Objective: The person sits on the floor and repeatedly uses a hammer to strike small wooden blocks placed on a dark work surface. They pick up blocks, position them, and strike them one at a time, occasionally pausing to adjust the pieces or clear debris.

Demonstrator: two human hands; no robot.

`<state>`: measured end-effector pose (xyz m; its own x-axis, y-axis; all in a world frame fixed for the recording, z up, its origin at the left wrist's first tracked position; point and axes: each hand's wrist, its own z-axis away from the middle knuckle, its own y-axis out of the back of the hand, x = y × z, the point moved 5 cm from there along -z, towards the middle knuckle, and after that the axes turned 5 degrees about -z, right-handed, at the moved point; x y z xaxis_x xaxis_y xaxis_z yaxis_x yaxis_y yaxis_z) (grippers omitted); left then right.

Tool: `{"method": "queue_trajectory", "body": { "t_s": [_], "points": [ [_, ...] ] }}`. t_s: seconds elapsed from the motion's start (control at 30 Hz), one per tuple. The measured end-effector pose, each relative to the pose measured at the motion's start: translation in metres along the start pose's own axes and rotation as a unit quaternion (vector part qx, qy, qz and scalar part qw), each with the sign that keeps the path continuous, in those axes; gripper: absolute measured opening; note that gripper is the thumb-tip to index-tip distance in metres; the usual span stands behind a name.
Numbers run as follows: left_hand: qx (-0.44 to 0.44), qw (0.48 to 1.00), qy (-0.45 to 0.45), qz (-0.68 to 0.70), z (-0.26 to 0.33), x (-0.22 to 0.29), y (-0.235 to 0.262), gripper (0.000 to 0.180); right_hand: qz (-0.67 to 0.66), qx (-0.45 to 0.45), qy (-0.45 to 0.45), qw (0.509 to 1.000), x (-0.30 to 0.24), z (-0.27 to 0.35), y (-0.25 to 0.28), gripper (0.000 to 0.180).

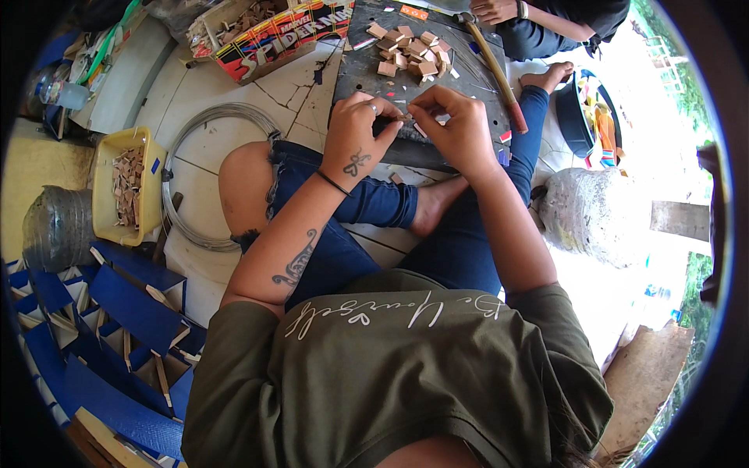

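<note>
My left hand (pixel 360 131) and my right hand (pixel 459 129) meet fingertip to fingertip over the near edge of a dark board (pixel 353 78). Each one is closed in a pinch on something small and brownish, too small to name. Just beyond them on the board lies a loose pile of small wooden blocks (pixel 413 53). To the right of the pile rests a hammer (pixel 493 69), its handle slanting down toward my right hand. Small coloured scraps are scattered around the blocks.
Left of my knee are a wire coil (pixel 173 187) and a yellow basin (pixel 101 191) of wood pieces. Blue wood-edged pieces (pixel 136 308) fill the lower left. A printed carton (pixel 265 53) stands behind. Another person (pixel 538 31) and a black tub (pixel 571 125) are at upper right.
</note>
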<state>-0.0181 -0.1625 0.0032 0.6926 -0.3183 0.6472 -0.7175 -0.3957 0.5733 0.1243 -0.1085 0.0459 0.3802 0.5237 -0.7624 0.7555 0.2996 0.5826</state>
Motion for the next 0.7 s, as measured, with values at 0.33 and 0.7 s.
{"method": "queue_trajectory", "body": {
  "t_s": [0.33,0.7],
  "points": [
    [0.003,1.000,0.001,0.000,0.0001,-0.0010,-0.0008,0.012,0.018,-0.011,0.006,1.000,-0.0031,-0.0021,0.0003,0.008],
    [0.003,1.000,0.002,-0.006,0.0008,-0.0009,-0.0006,0.011,-0.017,0.003,0.018,1.000,0.0007,-0.0032,0.0001,0.012]
  ]
}}
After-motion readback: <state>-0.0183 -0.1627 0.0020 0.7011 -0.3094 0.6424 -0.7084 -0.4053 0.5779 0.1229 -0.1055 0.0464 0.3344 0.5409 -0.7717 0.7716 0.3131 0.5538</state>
